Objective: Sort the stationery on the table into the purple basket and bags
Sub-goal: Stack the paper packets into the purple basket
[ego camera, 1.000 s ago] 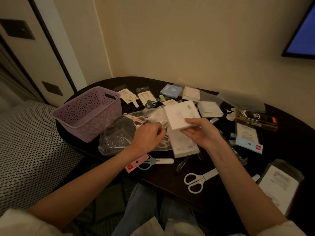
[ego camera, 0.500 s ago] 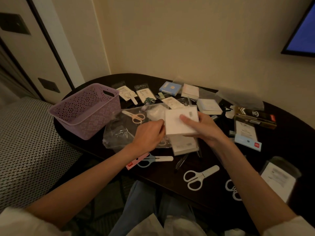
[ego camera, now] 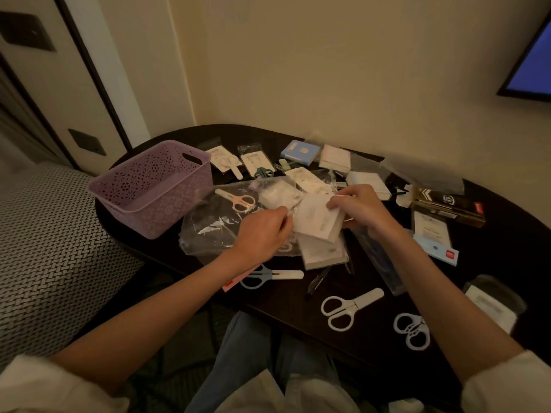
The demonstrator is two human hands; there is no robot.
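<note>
My right hand [ego camera: 359, 208] grips a white notepad [ego camera: 316, 222], tilted at the mouth of a clear plastic bag [ego camera: 217, 225] that lies in the middle of the dark table [ego camera: 492, 263]. With its fingers curled, my left hand [ego camera: 262, 234] pinches the bag's edge beside the pad. A second white pad [ego camera: 323, 253] lies under the held one. Pink scissors [ego camera: 238, 199] lie on the bag. The purple basket [ego camera: 155, 186] stands at the table's left end.
Blue-handled scissors [ego camera: 268, 277], white scissors [ego camera: 347, 307] and pale blue scissors [ego camera: 413, 329] lie near the front edge. Packaged scissors [ego camera: 256, 163], a blue box [ego camera: 299, 152], white pads [ego camera: 369, 181], black-gold boxes [ego camera: 447, 207] and more bags fill the back and right. A patterned bed is at left.
My right hand lowered the white notepad and moved it left to the bag's opening. My left hand stayed on the bag's edge. The camera tipped down a little.
</note>
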